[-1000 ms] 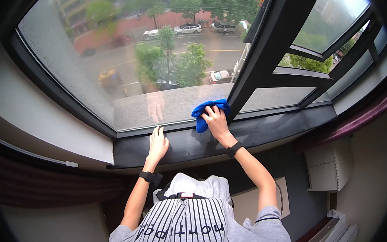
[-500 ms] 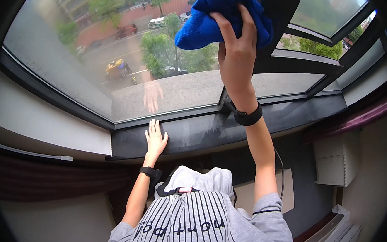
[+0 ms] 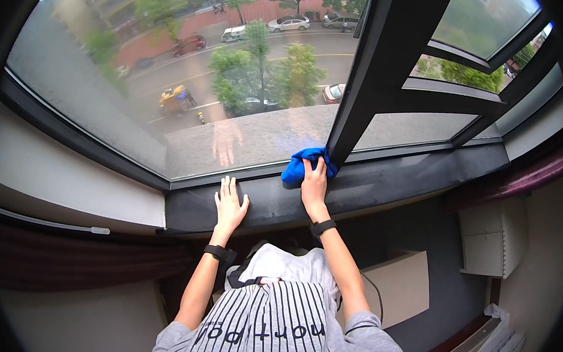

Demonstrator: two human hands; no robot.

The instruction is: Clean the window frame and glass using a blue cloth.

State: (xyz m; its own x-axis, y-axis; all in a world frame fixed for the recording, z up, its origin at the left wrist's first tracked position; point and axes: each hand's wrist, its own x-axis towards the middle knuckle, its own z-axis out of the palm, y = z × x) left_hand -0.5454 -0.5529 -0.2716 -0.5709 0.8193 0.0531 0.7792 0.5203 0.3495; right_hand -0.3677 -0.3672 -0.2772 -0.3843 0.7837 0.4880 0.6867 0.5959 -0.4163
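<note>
A blue cloth (image 3: 300, 169) is bunched under my right hand (image 3: 314, 184), whose fingers press it into the lower right corner of the large window pane (image 3: 188, 96), beside the dark upright frame. My left hand (image 3: 230, 206) rests flat on the black window sill (image 3: 269, 205), palm down with its fingers spread and nothing in it. Black bands circle both wrists. Faint reflections of the hands and the cloth show in the glass.
A dark window frame (image 3: 372, 71) divides the large pane from an opened smaller sash (image 3: 482, 26) at the upper right. Purple curtains (image 3: 526, 175) hang at the right. A white cabinet (image 3: 491, 242) and a beige box (image 3: 401, 288) stand below the sill.
My right hand has brought the blue cloth down from high on the window to the pane's bottom corner by the sill. My left hand has stayed on the sill.
</note>
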